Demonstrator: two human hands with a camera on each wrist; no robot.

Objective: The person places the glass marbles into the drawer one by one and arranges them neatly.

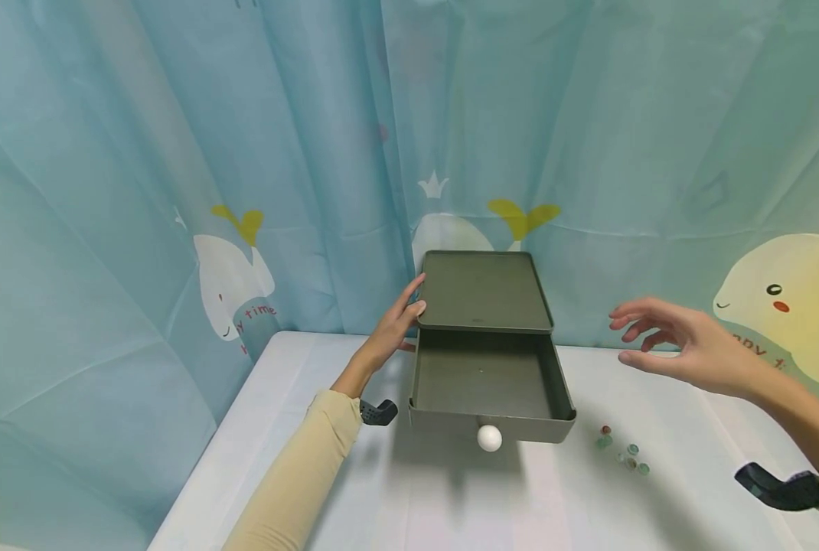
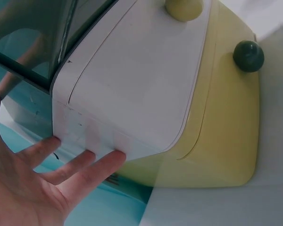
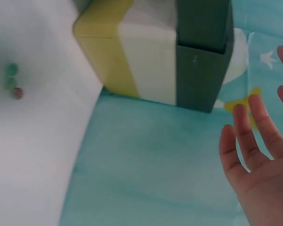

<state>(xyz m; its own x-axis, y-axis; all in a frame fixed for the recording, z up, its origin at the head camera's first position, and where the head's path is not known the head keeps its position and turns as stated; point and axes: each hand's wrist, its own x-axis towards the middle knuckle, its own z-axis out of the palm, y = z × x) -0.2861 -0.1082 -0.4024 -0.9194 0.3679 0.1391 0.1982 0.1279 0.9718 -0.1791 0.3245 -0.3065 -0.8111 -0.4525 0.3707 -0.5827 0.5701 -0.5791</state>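
A small chest of drawers (image 1: 485, 291) stands at the back of the table. Its dark green top drawer (image 1: 481, 375) is pulled out, with a white knob (image 1: 489, 438) on the front. Below come a white drawer (image 2: 132, 80) with a yellow knob and a yellow drawer (image 2: 226, 122) with a green knob, both closed. My left hand (image 1: 389, 333) rests against the chest's left side, its fingertips (image 2: 115, 157) touching the white tier. To the right of the chest my right hand (image 1: 688, 348) hovers in the air, fingers loosely bent, holding nothing.
Several small glass marbles (image 1: 632, 450), greenish, clear and reddish, lie on the white table (image 1: 340, 490) to the right of the drawer. A blue curtain (image 1: 327, 153) with whale prints hangs right behind the chest and along the left.
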